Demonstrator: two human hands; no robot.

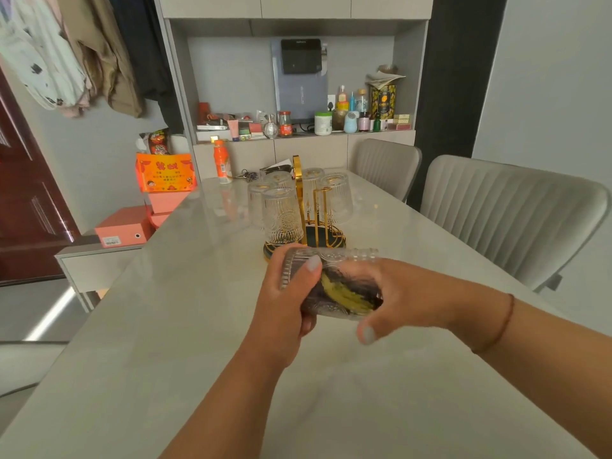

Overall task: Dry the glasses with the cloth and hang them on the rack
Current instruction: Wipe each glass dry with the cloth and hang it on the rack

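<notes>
One glass lies sideways above the table, left hand curled round its base, right hand fingers pushing the cloth inside. Risk: wet ribbed glass slipping, or knocking the near-full rack.

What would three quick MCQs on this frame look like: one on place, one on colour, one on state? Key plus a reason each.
1. Where does the rack stand?
A. on the table, beyond the hands
B. on a chair
C. on the cabinet shelf

2. What colour is the rack's frame?
A. silver
B. gold
C. white

3. How is the held glass placed?
A. hung upside down on the rack
B. upright on the table
C. on its side between both hands, cloth inside

Key: 1 A, its base sits on the tabletop just past the left hand and right hand. 2 B, handle and pegs are gold. 3 C, the dark and yellow cloth shows through the glass wall.
</notes>
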